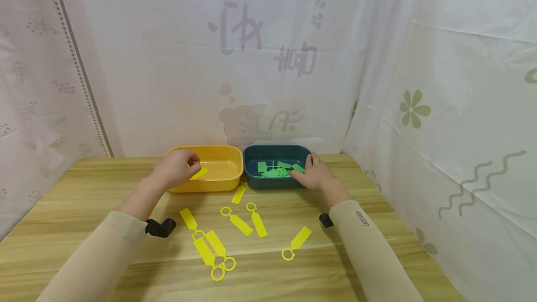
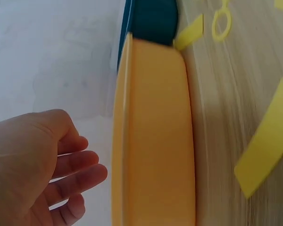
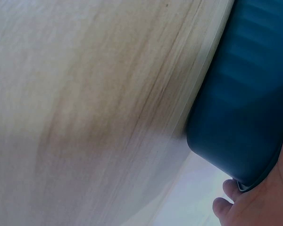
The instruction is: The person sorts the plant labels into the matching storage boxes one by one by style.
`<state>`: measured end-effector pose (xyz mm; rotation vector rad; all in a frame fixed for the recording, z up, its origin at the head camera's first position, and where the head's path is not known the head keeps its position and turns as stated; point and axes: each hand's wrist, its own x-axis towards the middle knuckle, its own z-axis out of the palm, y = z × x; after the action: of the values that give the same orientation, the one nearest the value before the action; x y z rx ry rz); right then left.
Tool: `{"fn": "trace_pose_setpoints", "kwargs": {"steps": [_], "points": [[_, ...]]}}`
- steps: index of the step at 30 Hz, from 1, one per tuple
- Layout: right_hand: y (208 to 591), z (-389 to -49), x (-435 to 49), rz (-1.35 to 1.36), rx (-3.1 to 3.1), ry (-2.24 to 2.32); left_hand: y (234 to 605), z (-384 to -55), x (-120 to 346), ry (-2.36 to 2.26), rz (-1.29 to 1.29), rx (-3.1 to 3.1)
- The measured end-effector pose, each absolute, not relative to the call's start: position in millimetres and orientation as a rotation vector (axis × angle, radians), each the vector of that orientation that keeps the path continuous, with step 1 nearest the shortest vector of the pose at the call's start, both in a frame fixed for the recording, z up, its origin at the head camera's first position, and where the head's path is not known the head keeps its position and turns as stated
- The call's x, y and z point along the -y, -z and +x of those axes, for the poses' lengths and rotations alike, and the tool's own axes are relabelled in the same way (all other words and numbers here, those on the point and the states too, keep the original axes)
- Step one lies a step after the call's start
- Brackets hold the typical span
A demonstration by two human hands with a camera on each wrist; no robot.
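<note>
- A flat bright-yellow tag point(image 1: 201, 172) lies inside the glossy amber-yellow rectangular bin point(image 1: 209, 186).
- The left hand point(image 1: 175, 169) hovers over this bin, its bare fingers loosely curled.
- Beside it, the right hand point(image 1: 317, 175) grips the right end of the dark-teal rectangular bin point(image 1: 264, 183), which holds flat green tags point(image 1: 278, 172).
- Flat yellow ring-ended tags point(image 1: 241, 225) lie scattered in front on the wood-grain table point(image 1: 268, 288).

The yellow bin point(image 1: 209, 186) and dark blue bin point(image 1: 268, 183) open upward, though the left hand point(image 1: 174, 168) and right hand point(image 1: 316, 175) obstruct their outer ends. Behind, the curtain point(image 1: 168, 83) bars passage; in front, flat yellow tags point(image 1: 258, 225) leave room overhead.
</note>
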<state>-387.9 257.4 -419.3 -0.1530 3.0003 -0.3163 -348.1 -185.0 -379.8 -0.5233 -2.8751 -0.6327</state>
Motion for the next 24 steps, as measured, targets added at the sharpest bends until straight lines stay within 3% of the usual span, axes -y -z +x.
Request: {"fn": "trace_pose_setpoints", "kwargs": {"steps": [12, 24], "points": [[419, -388, -257, -0.142, -2.995, 0.315, 365, -323, 110, 0.561, -0.856, 2.843], [420, -390, -258, -0.115, -2.994, 0.326, 381, -281, 36, 0.384, -1.232, 2.819]]}}
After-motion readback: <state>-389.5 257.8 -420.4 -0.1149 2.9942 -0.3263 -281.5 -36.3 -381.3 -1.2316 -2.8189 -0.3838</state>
